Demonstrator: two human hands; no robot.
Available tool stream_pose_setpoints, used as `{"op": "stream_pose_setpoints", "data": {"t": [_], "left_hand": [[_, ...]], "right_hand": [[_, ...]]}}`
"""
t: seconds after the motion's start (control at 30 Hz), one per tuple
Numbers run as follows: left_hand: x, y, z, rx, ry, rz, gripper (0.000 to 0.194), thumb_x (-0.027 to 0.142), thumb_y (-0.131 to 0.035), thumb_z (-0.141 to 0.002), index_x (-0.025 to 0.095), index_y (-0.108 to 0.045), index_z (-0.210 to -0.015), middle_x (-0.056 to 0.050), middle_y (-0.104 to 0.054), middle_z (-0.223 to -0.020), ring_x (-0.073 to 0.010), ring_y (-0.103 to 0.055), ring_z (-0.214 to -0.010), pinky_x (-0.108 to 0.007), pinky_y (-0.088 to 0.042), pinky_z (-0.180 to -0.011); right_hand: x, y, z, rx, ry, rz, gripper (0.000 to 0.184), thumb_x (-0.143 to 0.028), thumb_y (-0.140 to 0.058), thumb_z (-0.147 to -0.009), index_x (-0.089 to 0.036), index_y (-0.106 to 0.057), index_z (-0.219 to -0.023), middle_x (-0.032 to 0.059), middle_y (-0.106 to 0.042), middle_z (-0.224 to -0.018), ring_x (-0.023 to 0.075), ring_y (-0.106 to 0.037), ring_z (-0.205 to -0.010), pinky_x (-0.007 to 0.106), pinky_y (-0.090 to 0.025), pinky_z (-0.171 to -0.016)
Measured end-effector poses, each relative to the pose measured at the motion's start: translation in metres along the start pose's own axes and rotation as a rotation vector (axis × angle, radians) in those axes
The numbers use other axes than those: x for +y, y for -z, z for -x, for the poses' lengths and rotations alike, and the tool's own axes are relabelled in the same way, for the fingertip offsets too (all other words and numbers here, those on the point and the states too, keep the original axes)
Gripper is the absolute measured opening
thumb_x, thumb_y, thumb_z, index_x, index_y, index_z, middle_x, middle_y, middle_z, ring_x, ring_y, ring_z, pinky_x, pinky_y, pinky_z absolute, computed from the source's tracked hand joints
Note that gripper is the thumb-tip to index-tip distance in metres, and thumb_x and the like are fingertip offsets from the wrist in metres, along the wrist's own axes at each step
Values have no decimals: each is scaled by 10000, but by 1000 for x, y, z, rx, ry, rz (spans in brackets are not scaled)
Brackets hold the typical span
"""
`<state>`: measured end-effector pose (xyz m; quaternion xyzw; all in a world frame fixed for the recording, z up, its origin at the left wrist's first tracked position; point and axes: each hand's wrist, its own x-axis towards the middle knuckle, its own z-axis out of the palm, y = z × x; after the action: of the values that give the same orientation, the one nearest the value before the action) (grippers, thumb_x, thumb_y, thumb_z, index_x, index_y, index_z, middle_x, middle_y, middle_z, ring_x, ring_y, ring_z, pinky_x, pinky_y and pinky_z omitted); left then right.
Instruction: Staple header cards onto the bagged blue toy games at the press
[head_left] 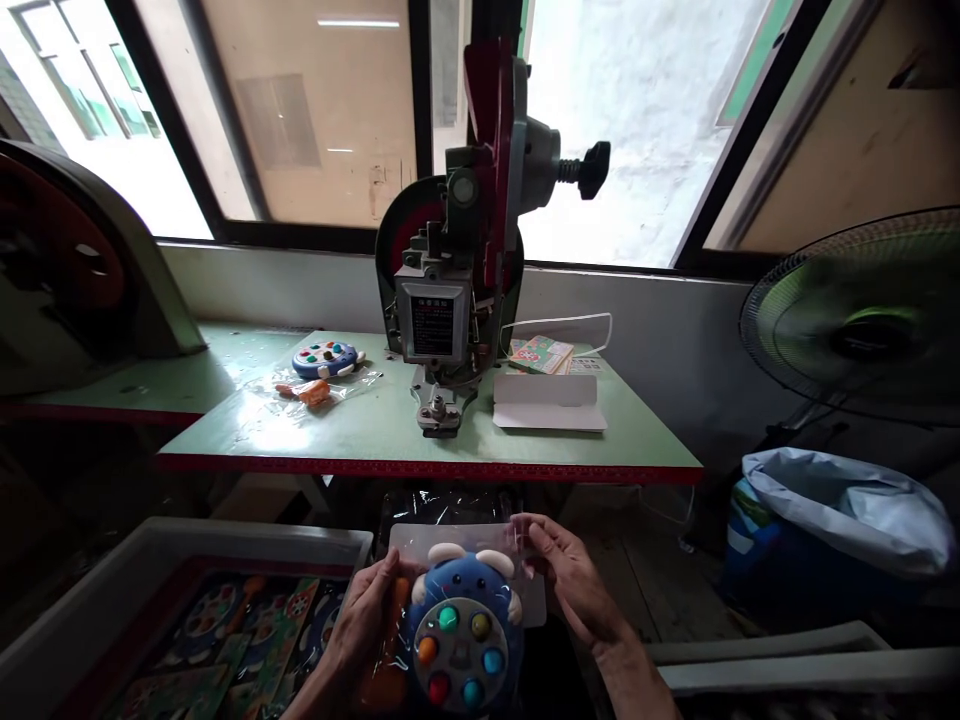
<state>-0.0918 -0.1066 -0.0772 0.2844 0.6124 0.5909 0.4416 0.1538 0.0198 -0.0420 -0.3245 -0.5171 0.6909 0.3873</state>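
Observation:
A blue animal-shaped button toy (459, 590) with white ears and several coloured knobs sits in a clear plastic bag, low in the centre. Along its left side, in the same bag, lies an orange toy hammer (391, 650). My left hand (367, 600) grips the bag's left side, thumb on top. At the upper right, the fingers of my right hand (566, 565) pinch the bag's clear edge. Behind the toy is a pale card or sheet (420, 540); whether it lies inside the bag I cannot tell.
A press machine (435, 310) stands on the green table (360, 430). Another blue toy (326, 358), an orange hammer (311, 392), a folded white card (550, 405) and printed cards (540, 354) lie there. A bin (259, 530) of packed toys is lower left; a fan (862, 320) and sack (832, 530) stand right.

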Motion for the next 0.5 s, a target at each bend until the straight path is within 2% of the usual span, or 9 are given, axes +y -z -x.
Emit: {"op": "stream_pose_setpoints", "data": {"t": [0.1, 0.17, 0.27, 0.37, 0.43, 0.5], "left_hand": [[-2, 3, 2, -10, 17, 17, 601, 744, -671, -766, 156, -789, -774, -67, -779, -718, -241, -710, -694, -299, -579, -657], [-3, 7, 3, 10, -9, -9, 606, 738, -670, -776, 148, -806, -802, -85, -792, -761, -257, -722, -753, -305, -580, -715], [-3, 12, 5, 77, -59, -51, 615, 734, -670, -783, 145, -828, -865, -110, -808, -856, -299, -730, -877, -330, -580, -790], [0, 17, 9, 99, -66, -51, 604, 724, -697, -765, 147, -836, -876, -118, -808, -896, -318, -718, -934, -332, -570, -788], [2, 21, 12, 135, -93, -57, 602, 730, -705, -755, 145, -831, -822, -108, -794, -847, -283, -704, -850, -301, -550, -729], [1, 26, 15, 164, -92, -58, 629, 744, -677, -773, 136, -826, -839, -73, -744, -711, -214, -643, -656, -263, -490, -585]], "right_hand": [[11, -5, -4, 65, 59, 171, 410, -579, -751, -826, -182, -779, -924, 25, -708, -772, 130, -541, -626, 258, -428, -596], [20, -10, -5, 166, 141, 274, 417, -599, -683, -869, -187, -746, -843, 30, -707, -759, 151, -580, -660, 263, -456, -623], [33, -21, -5, 330, 252, 397, 407, -589, -556, -949, -215, -660, -828, 32, -718, -763, 170, -643, -696, 268, -505, -677], [45, -33, -5, 392, 306, 495, 391, -592, -464, -985, -238, -577, -864, 4, -676, -651, 165, -630, -573, 263, -504, -603], [53, -39, -6, 391, 332, 566, 410, -614, -426, -988, -242, -564, -885, -17, -620, -558, 166, -597, -483, 261, -467, -529], [61, -43, -8, 425, 363, 625, 444, -640, -414, -980, -238, -576, -887, -10, -607, -536, 174, -591, -457, 267, -443, -502]]}}
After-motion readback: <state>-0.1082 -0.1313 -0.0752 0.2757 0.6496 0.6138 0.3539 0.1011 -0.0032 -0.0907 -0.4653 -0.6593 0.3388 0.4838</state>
